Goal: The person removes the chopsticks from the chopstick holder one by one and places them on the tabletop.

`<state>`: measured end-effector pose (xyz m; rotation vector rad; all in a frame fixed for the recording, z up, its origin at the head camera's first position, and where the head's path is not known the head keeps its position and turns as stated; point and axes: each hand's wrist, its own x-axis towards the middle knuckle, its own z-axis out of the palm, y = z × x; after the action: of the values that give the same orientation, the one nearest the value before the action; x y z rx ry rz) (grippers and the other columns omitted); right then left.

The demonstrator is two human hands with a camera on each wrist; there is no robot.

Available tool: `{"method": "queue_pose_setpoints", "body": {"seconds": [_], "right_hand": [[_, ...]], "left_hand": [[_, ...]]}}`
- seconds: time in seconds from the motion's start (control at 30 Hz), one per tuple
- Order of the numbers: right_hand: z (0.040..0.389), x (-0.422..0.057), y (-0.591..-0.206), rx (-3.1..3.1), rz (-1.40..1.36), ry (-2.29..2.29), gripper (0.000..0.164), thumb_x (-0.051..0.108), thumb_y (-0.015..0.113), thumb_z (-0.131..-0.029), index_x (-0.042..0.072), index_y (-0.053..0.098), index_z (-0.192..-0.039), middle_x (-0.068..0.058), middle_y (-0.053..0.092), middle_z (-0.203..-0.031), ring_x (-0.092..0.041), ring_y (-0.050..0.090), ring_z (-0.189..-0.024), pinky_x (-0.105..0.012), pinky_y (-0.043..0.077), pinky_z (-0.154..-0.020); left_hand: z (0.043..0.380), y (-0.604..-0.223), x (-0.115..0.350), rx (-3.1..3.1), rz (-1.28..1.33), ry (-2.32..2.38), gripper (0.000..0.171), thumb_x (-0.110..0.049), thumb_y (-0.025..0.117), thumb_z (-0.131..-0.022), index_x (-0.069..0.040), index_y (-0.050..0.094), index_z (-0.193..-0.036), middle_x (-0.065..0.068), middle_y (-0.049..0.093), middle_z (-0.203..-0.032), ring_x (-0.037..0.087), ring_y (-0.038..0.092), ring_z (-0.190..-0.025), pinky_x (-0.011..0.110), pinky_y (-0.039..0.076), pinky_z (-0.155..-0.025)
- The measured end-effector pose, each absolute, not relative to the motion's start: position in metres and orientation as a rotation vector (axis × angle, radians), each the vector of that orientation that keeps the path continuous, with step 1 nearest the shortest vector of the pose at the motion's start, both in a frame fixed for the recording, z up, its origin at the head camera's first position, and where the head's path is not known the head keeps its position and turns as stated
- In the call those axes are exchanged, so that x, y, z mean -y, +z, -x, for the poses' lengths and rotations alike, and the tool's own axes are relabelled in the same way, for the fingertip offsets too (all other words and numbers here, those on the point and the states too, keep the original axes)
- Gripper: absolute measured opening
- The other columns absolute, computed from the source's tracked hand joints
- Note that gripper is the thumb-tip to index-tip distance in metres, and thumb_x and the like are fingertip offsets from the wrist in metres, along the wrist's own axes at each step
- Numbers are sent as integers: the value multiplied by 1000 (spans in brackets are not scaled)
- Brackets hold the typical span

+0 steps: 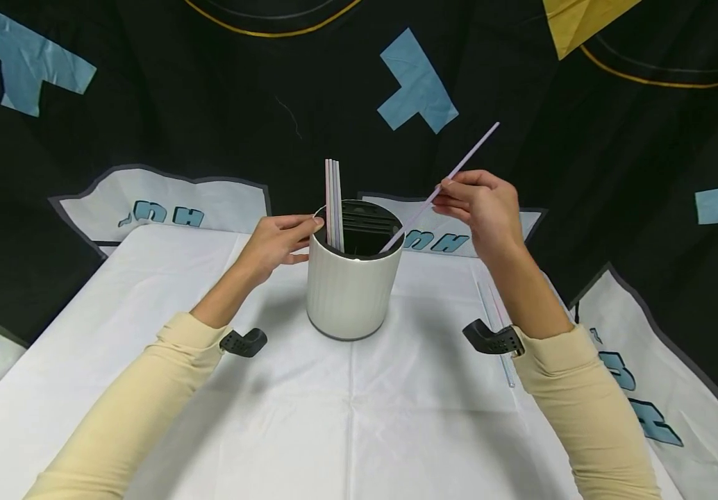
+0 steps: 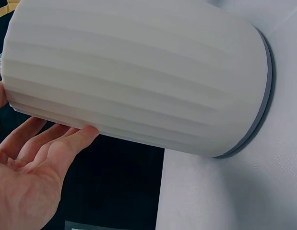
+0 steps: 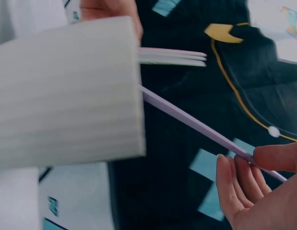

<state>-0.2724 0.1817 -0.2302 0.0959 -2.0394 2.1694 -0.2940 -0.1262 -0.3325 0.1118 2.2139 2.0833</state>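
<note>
A white ribbed bin (image 1: 353, 295) with a dark inside and a grey base ring stands upright on the table. My left hand (image 1: 280, 243) holds it at the left of the rim, thumb at the edge and fingers against the outer wall (image 2: 134, 72). Between thumb and fingertips, my right hand (image 1: 480, 205) pinches a thin purple straw (image 1: 474, 147). The straw slants down to the left, its lower end inside the rim at the right. Several pale pink and lilac straws (image 1: 333, 198) stand together inside the bin on the left, their tops sticking out in the right wrist view (image 3: 174, 56).
A few more straws (image 1: 490, 305) lie on the white tablecloth (image 1: 284, 430) at the right, partly behind my right forearm. Behind the table hangs a black cloth (image 1: 209, 104) with light blue and yellow shapes.
</note>
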Motion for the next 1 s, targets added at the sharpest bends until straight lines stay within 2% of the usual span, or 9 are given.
{"method": "queue_pose_setpoints", "body": {"seconds": [0.23, 0.4, 0.63, 1.0], "right_hand": [[260, -213, -204, 1839, -58, 2270, 11, 12, 69, -96, 5, 71, -105, -6, 77, -97, -18, 76, -82, -25, 62, -78], [258, -236, -208, 1962, -33, 2212, 14, 17, 70, -96, 7, 71, -107, -2, 76, -95, -16, 76, -83, -24, 62, -77], [272, -263, -242, 2288, 128, 1991, 24, 26, 65, -99, 11, 64, -117, 9, 71, -98, -7, 75, -84, -20, 61, -76], [291, -299, -305, 2599, 224, 1859, 42, 25, 59, -104, 2, 56, -138, 17, 70, -92, -4, 73, -83, -20, 61, -79]], "left_hand": [[293, -332, 126, -2215, -99, 2080, 58, -35, 72, -95, -4, 58, -142, 11, 60, -144, 31, 60, -130, 44, 59, -95], [294, -332, 125, -2217, -95, 2073, 57, -34, 72, -95, -4, 58, -142, 11, 61, -143, 31, 60, -130, 43, 59, -94], [294, -331, 125, -2214, -101, 2081, 58, -35, 72, -94, -4, 58, -141, 11, 61, -143, 32, 61, -129, 44, 59, -95], [294, -332, 126, -2224, -118, 2071, 59, -35, 72, -95, -4, 57, -143, 11, 59, -145, 32, 60, -130, 44, 59, -95]]}}
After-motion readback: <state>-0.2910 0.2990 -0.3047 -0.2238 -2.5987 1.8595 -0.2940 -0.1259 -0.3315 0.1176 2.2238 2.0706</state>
